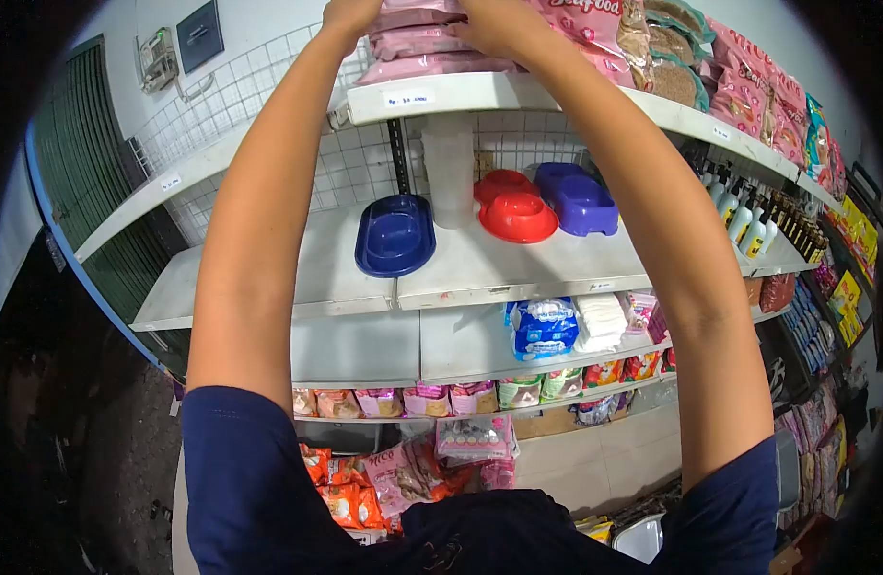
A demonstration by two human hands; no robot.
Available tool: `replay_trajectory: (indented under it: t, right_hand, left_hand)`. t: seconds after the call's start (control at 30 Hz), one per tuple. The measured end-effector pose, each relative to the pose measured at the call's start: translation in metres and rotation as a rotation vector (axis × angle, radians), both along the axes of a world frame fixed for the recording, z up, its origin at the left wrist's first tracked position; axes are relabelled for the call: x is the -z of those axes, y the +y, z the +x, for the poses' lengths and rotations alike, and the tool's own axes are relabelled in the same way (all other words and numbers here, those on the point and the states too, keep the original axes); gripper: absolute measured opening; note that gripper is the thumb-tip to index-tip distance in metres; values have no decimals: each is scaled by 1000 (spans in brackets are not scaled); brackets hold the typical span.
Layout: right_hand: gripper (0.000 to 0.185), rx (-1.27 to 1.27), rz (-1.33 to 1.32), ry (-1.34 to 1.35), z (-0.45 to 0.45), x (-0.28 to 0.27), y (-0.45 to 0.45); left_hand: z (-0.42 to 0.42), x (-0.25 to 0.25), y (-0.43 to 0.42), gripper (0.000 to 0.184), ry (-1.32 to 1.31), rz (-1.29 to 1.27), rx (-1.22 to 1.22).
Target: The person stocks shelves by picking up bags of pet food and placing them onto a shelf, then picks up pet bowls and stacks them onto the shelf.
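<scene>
Both my arms reach up to a stack of pink plastic bags (418, 43) on the top shelf (518, 86). My left hand (352, 19) is at the stack's left side, and my right hand (499, 24) is at its right, holding an upper pink bag between them. The frame's top edge cuts off part of both hands and of the upper bags, and the fingertips are hidden. A white price label (409, 99) is on the shelf edge just below the stack.
Below are a dark blue pet bowl (395, 237), red bowls (518, 213) and purple bowls (578, 199). Bags of brown pellets (673, 57) and more pink bags (756, 91) stand right of my hands. Pump bottles (748, 225) line the right shelf; a blue package (543, 329) lies lower.
</scene>
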State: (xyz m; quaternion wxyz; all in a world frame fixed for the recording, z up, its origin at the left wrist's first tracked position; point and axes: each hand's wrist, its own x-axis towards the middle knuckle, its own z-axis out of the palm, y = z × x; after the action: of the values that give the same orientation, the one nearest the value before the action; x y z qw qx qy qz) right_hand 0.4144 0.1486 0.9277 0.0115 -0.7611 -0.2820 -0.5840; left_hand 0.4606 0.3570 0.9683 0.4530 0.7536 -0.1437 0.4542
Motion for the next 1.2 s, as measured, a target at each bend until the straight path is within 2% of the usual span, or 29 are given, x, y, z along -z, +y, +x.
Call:
replay_trajectory:
  t: [0.17, 0.2, 0.3, 0.4, 0.5, 0.6, 0.67, 0.7, 0.73, 0.8, 0.93, 1.07, 1.13, 1.2]
  right_hand:
    - [47, -44, -62, -20, 10, -6, -6]
    - [39, 43, -85, -24, 13, -8, -5]
    - [33, 154, -55, 114, 21, -15, 1]
    - [37, 157, -43, 97, 43, -15, 6]
    - [44, 184, -46, -81, 49, -8, 12]
    - [50, 103, 79, -104, 6, 7, 9]
    - [51, 35, 67, 12, 2, -2, 5]
    - [52, 1, 59, 69, 1, -5, 3]
    - [52, -40, 54, 49, 1, -4, 1]
    - [53, -120, 47, 7, 2, 2, -2]
    - [49, -55, -7, 89, -35, 3, -5]
    - [46, -267, 81, -40, -24, 11, -4]
    - [46, -295, 86, -59, -37, 21, -9]
    - [45, -318, 109, -116, -43, 26, -12]
  left_hand:
    - [9, -6, -6, 47, -37, -11, -34]
    - [12, -7, -7, 45, -46, -18, -52]
    - [27, -15, -6, 46, -36, 88, -188]
    - [35, -19, -6, 49, 9, 134, -208]
    - [28, -13, -3, 53, 39, 106, -95]
    - [28, -20, 6, 56, 112, 139, 98]
    - [12, -10, -3, 62, 66, 46, 140]
    - [4, -7, -7, 67, 42, -2, 161]
    - [2, -8, -4, 80, 74, 0, 220]
    - [2, -7, -5, 79, 40, 6, 183]
    - [-8, -6, -9, 80, 10, 39, 129]
    - [-9, -12, -5, 80, 21, 41, 191]
    - [-16, -10, -3, 79, -17, -3, 277]
    - [-28, -10, -3, 78, -14, -14, 245]
